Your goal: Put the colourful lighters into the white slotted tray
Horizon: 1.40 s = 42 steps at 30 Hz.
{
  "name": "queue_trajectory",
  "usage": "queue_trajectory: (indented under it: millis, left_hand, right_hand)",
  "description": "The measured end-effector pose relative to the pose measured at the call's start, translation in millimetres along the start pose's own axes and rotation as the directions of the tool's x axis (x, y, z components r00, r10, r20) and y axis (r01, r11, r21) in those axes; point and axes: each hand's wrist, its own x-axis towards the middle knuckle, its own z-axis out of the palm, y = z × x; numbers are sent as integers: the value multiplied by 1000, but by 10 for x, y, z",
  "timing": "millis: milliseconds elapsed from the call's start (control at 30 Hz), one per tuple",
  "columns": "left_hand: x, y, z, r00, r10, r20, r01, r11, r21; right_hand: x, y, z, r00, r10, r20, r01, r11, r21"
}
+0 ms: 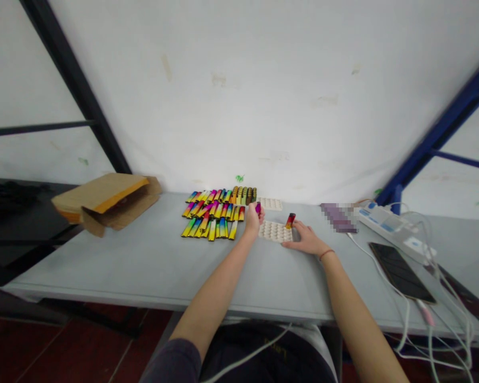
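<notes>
In my left hand (254,221) a small shiny purple tube (258,208) is held upright, its lower part hidden by my closed fingers. Just right of it, a white tray with rows of small pockets (273,231) lies flat on the table. My right hand (309,240) grips the tray's right end, thumb at the near corner and fingers at the far side. Beside those fingertips a red-and-yellow tube with a dark top (290,221) stands upright at the tray's far right corner. Several rows of shiny multicoloured tubes (211,215) lie left of my left hand.
Behind my left hand, a block of upright gold and dark tubes (244,195) adjoins another white tray (270,204). An opened cardboard box (107,197) sits at the left. On the right are a phone (401,271), a power strip (395,231), a pixelated purple object (339,217) and loose cables.
</notes>
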Motion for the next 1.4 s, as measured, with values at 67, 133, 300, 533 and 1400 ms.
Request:
queue_trajectory:
  millis: [67,133,300,533,1400]
  left_hand:
    - [3,-1,9,999,43,-11,-43,999,3]
    - [-5,6,20,998,59,-19,-59,998,5]
    - [-40,52,40,991,92,-95,-93,996,-11]
    - [-51,74,46,997,41,-68,-45,998,-54]
    - [-75,91,66,979,-127,161,126,992,15]
  right_hand:
    - [1,5,-1,1000,-9,-6,9,1000,4]
    - [2,4,-2,1000,-8,0,8,1000,2]
    - [-7,-31,-11,999,28,28,-28,1000,-9]
    - [-8,-30,-5,1000,21,22,-21,1000,-13]
    - [-2,-55,-1,998,50,34,-50,999,9]
